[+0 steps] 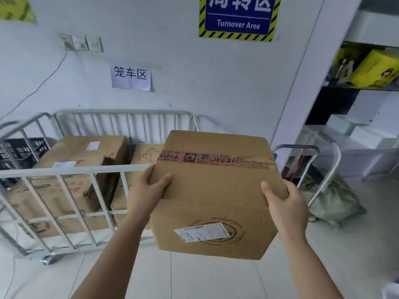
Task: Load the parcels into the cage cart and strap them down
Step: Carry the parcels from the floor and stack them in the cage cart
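Note:
I hold a brown cardboard parcel (pixel 216 190) in the air between both hands; red printed tape runs across its top and a white label sits on its near face. My left hand (pixel 146 190) grips its left edge with the thumb on top. My right hand (pixel 287 203) grips the right edge the same way. The parcel hangs just right of the cage cart (pixel 71 170), a white metal-barred cart against the wall. Inside the cart stand a large carton (pixel 82 154) at the left and a lower carton (pixel 146 154) beside it.
A black crate (pixel 19 152) sits left of the cart. A metal-handled trolley (pixel 323 169) with a green sack (pixel 332 201) stands at the right. Shelving (pixel 371 87) with yellow bags and white boxes fills the right side. Pale tiled floor lies below my arms.

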`<state>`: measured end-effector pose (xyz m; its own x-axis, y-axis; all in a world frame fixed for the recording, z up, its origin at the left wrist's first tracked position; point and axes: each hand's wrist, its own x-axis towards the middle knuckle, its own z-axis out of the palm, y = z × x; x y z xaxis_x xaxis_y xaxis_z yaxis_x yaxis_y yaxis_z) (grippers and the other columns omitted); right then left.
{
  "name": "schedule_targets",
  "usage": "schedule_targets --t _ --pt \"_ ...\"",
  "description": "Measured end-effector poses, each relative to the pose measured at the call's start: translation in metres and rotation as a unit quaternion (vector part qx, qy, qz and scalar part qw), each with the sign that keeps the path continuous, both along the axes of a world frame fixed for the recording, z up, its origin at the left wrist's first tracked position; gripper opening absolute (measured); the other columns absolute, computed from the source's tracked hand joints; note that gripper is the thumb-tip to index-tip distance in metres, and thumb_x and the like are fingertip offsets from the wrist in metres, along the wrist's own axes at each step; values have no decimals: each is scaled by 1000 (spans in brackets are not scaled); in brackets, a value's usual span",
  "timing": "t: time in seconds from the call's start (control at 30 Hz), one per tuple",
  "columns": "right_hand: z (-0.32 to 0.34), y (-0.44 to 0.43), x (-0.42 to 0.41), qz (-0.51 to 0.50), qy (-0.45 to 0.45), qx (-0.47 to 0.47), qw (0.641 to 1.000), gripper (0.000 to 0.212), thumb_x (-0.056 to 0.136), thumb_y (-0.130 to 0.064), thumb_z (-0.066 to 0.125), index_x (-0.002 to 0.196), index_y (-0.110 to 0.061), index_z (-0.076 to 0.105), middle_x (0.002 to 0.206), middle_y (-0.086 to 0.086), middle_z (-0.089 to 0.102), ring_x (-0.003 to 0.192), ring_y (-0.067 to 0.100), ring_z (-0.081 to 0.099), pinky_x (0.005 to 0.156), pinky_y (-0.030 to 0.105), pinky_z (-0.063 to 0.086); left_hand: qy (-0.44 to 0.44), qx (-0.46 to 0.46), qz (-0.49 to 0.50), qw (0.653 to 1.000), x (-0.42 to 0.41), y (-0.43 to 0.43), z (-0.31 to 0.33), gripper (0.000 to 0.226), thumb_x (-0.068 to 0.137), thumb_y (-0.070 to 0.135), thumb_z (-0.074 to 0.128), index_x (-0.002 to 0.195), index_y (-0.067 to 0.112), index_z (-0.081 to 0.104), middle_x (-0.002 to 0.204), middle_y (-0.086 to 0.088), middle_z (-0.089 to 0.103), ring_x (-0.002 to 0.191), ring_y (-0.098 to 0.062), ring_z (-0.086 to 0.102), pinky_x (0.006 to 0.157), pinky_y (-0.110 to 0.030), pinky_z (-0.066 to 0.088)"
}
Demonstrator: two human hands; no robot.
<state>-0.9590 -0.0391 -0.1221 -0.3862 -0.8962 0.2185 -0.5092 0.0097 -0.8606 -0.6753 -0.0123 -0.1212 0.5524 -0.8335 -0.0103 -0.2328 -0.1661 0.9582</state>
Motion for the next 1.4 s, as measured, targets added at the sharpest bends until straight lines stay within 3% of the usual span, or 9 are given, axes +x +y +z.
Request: schedule_targets --t 0.3,0.47,0.57,0.77,0.97,1.03,1.1,1.2,1.4 --pt "35 -129 69 88 -11 -38 995 34 83 -55 63 106 -29 62 103 -6 66 96 21 62 85 46 54 12 -35 67 997 63 -92 31 76 61 59 67 132 34 55 107 19 63 102 -13 64 92 -44 53" --pt "46 -192 122 117 -18 -38 992 23 85 -51 63 99 -34 55 100 -5 65 95 21 60 85 45 52 -14 -42 83 996 116 -147 40 80 66 60 69 138 31 50 118 11 61 108 -16 61 94 -43 51" --pt "47 -230 160 120 -19 -46 991 25 85 -52 63 99 -33 55 103 -1 64 92 22 61 83 46 53 -9 -60 83 995 156 -183 44 89 55 68 66 136 33 50 125 10 60 110 -16 62 94 -44 52" --pt "43 -301 236 113 -37 -56 991 27 83 -55 63 101 -35 58 102 -5 65 93 20 62 85 49 53 -18 -73 89 993 230 -249 48 66 80 46 71 140 29 48 124 10 59 111 -13 59 98 -40 50" --pt "22 -367 289 121 -34 -33 991 33 86 -51 63 109 -28 61 104 -4 66 93 18 61 81 37 49 -1 -63 77 995 282 -310 27 71 77 46 74 141 27 47 129 8 59 113 -12 59 99 -40 49" --pt "9 -390 302 128 -29 -19 991 32 86 -52 63 108 -28 61 105 -4 66 95 19 62 84 41 52 -7 -50 81 995 294 -330 16 68 82 40 73 142 24 46 130 8 57 111 -11 57 99 -35 48" --pt "-6 -414 316 133 -20 -3 991 45 84 -56 62 116 -24 60 110 -4 66 101 21 62 88 46 53 -15 -31 80 996 306 -352 3 66 86 35 70 144 20 43 128 7 54 108 -10 53 95 -30 46" --pt "-29 -451 335 145 -3 29 989 59 83 -60 61 128 -22 56 122 -1 63 111 22 60 94 48 51 -16 3 81 997 321 -382 -20 68 86 35 70 145 19 42 134 2 53 114 -14 53 101 -36 45" --pt "-75 -518 364 186 14 104 977 63 81 -60 63 130 -21 55 124 -2 63 115 22 59 96 46 50 3 75 95 993 347 -438 -65 72 83 38 73 145 22 40 136 -1 55 118 -20 56 102 -43 46"
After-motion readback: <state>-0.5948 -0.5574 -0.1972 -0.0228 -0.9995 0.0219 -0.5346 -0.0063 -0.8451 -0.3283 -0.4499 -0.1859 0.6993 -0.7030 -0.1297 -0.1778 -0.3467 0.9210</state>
